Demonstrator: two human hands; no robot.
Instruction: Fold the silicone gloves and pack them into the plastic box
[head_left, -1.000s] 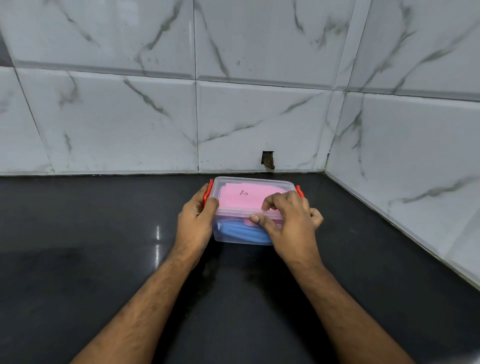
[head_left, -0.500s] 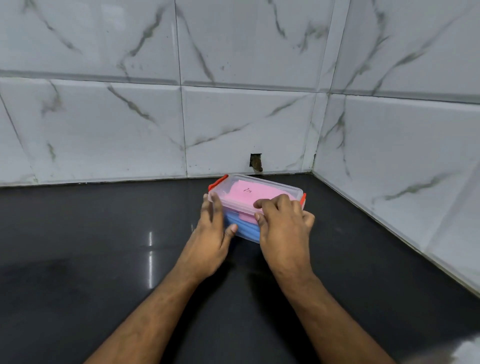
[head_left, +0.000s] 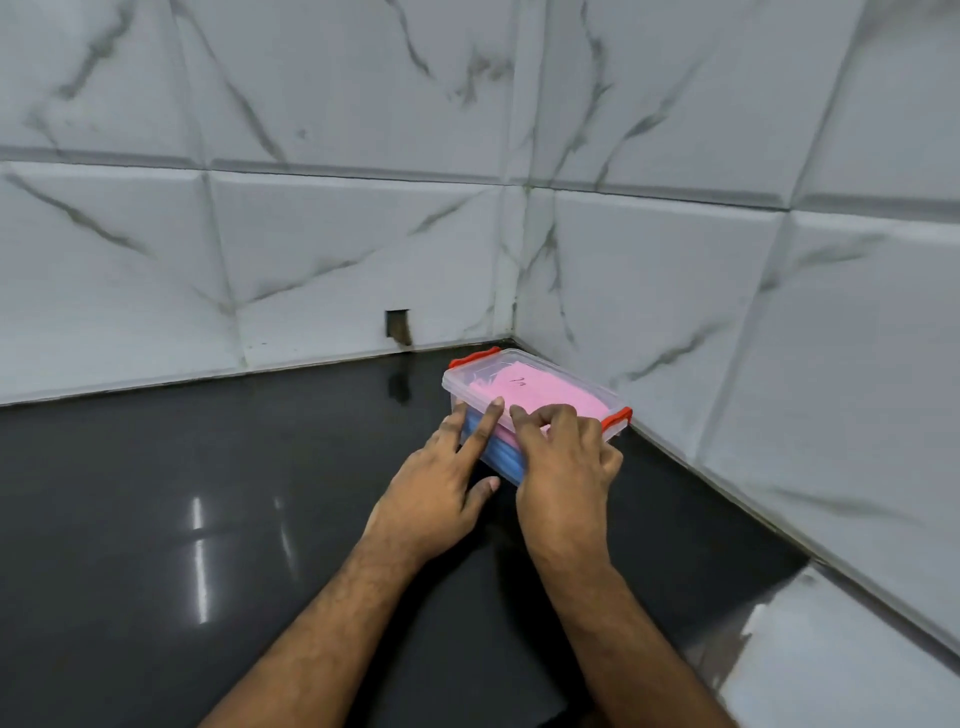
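The clear plastic box (head_left: 535, 410) sits lidded on the glossy black surface (head_left: 208, 493), pushed near the corner where the marble-tiled walls (head_left: 311, 260) meet. Through its sides I see the folded silicone gloves: a pink glove (head_left: 540, 397) on top, a blue glove (head_left: 501, 457) beneath, so the packing looks done.

The left hand (head_left: 441, 488) lies with fingers straight, fingertips touching the near long side and the lid's edge, gripping nothing. The right hand (head_left: 563, 462) rests curled over the near rim, fingertips pressing the lid, apparently seating it; whether it truly pinches the rim I cannot tell.

I'd judge this box light, its thin walls rigid but slightly flexible, and likely to skate on that polished surface. The soft gloves inside may spring the lid up. The orange clips (head_left: 617, 420) at the short ends look the best place to hold and lock.
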